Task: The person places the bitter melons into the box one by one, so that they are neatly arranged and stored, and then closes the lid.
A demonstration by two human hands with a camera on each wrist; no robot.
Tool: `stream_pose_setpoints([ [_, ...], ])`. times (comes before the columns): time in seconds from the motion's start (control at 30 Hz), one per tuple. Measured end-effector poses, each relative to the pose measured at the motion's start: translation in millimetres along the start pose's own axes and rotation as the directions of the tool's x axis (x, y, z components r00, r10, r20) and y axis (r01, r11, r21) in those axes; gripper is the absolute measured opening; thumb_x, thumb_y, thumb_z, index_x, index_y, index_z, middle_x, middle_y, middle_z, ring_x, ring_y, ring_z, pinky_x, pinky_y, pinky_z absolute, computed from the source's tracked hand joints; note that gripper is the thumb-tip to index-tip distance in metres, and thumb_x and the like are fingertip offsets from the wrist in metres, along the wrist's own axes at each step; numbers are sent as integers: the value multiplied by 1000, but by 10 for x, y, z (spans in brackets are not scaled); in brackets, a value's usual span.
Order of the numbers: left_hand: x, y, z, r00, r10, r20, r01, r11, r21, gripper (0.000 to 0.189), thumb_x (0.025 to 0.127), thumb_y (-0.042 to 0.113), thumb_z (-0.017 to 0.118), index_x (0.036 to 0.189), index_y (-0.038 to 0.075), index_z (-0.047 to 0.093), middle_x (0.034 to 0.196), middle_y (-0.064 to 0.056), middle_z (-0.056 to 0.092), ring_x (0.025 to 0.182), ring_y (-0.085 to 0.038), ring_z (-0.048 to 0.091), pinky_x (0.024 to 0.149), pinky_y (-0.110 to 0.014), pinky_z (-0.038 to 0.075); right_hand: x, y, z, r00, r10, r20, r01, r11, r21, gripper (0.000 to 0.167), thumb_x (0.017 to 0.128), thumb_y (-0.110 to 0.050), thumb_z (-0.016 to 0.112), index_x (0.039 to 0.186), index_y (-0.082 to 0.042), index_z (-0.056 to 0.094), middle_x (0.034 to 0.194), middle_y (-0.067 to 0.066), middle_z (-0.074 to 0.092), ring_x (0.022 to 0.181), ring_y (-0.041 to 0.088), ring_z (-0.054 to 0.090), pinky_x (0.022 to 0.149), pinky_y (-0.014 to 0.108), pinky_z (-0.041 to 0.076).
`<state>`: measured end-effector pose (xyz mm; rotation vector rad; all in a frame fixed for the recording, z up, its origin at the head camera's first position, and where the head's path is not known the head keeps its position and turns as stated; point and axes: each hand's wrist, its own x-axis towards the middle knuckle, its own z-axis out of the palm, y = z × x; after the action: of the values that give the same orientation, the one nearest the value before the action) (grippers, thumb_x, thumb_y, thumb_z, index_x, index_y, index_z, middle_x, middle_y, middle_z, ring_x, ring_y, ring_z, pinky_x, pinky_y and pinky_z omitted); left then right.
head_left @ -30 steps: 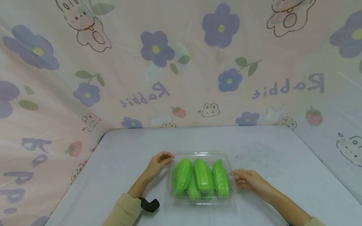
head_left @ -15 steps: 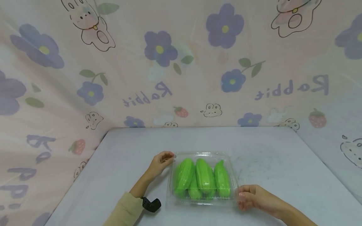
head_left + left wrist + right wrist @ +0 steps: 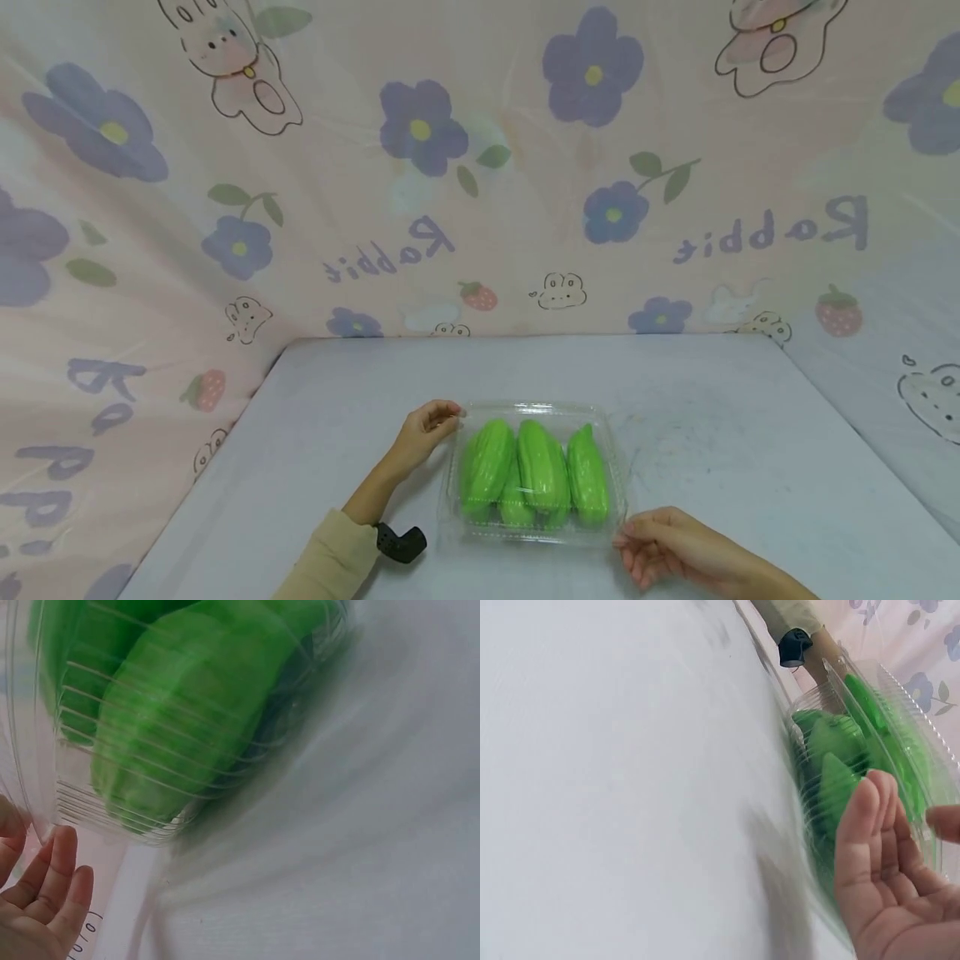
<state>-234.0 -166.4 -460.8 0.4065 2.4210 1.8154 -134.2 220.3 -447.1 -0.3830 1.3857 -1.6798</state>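
A clear plastic clamshell box (image 3: 536,533) with its lid down lies on the white table, with several bright green, ridged, gourd-like vegetables (image 3: 543,467) inside. At its far left corner my left hand (image 3: 420,437) pinches the rim. Thumb and fingertips of that left hand (image 3: 45,892) meet at the rim edge in the left wrist view. My right hand (image 3: 675,546) pinches the rim at the near right corner, its other fingers curled below. In the right wrist view, the right hand (image 3: 892,885) has fingers and thumb on either side of the rim.
The white tabletop (image 3: 360,375) surrounds the box, with faint smudges on its right half. A printed rabbit-and-flower curtain (image 3: 510,192) rises behind and along both sides. A black wrist device (image 3: 401,543) sits on my left forearm by the beige sleeve.
My right hand has slid from the middle of the box's right side toward me, to the near right corner. The left hand stays at the far left corner.
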Motion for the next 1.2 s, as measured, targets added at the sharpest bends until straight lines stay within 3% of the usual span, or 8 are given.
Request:
stream_pose_setpoints([
  [0.2, -24, 45, -7, 1000, 15, 8, -16, 999, 46, 29, 99, 16, 52, 120, -5, 56, 123, -25, 61, 112, -31, 63, 88, -13, 51, 7, -15, 37, 999, -26, 20, 25, 999, 32, 35, 106, -18, 35, 109, -11, 69, 90, -11, 72, 78, -2, 67, 73, 15, 58],
  [0.33, -79, 76, -33, 999, 22, 46, -27, 995, 99, 35, 102, 22, 49, 128, -1, 53, 128, -24, 59, 116, -36, 61, 91, -20, 53, 3, -17, 47, 999, -36, 17, 36, 998, 43, 36, 106, -18, 34, 109, -11, 69, 91, -11, 72, 78, -2, 67, 74, 15, 57],
  [0.5, -197, 108, -82, 995, 20, 103, -31, 994, 104, 47, 103, 24, 47, 141, -2, 38, 132, -29, 55, 119, -40, 59, 95, -30, 55, 13, -11, 48, 999, -44, 14, 44, 998, 51, 36, 106, -17, 33, 109, -11, 69, 92, -11, 71, 78, -2, 66, 74, 15, 57],
  [0.63, -319, 136, -121, 991, -28, 128, 14, 994, 108, 54, 103, 25, 47, 145, -4, 31, 131, -29, 56, 117, -38, 61, 95, -30, 56, 28, -9, 50, 998, -56, 3, 56, 997, 46, 35, 106, -17, 34, 108, -12, 68, 91, -11, 71, 78, -2, 66, 74, 15, 57],
  [0.77, -468, 182, -157, 983, -70, 170, 47, 990, 134, 54, 103, 29, 46, 145, -4, 33, 129, -27, 56, 111, -34, 63, 90, -29, 57, 32, -11, 50, 998, -62, -10, 63, 997, 46, 34, 105, -17, 35, 108, -12, 68, 91, -12, 71, 78, -2, 66, 74, 15, 57],
  [0.93, -648, 223, -198, 957, -115, 265, 83, 988, 130, 52, 104, 29, 43, 143, -4, 36, 127, -26, 55, 105, -25, 63, 84, -23, 56, 25, -13, 50, 998, -50, -35, 51, 998, 45, 32, 105, -20, 38, 108, -11, 68, 90, -12, 71, 77, -2, 66, 74, 16, 57],
  [1.03, -702, 213, -222, 941, -108, 320, 72, 990, 122, 51, 104, 26, 42, 143, -5, 36, 127, -26, 54, 104, -18, 62, 84, -21, 55, 19, -23, 49, 998, -43, -48, 45, 998, 39, 31, 105, -21, 38, 107, -11, 68, 89, -12, 70, 77, -2, 66, 74, 16, 57],
  [1.2, -742, 216, -265, 920, -94, 379, 69, 995, 78, 52, 102, 22, 45, 144, -6, 32, 131, -28, 51, 108, -20, 62, 86, -23, 56, 22, -32, 51, 997, -37, -71, 39, 999, 25, 31, 105, -21, 38, 105, -11, 68, 89, -11, 70, 76, -2, 65, 73, 16, 57],
])
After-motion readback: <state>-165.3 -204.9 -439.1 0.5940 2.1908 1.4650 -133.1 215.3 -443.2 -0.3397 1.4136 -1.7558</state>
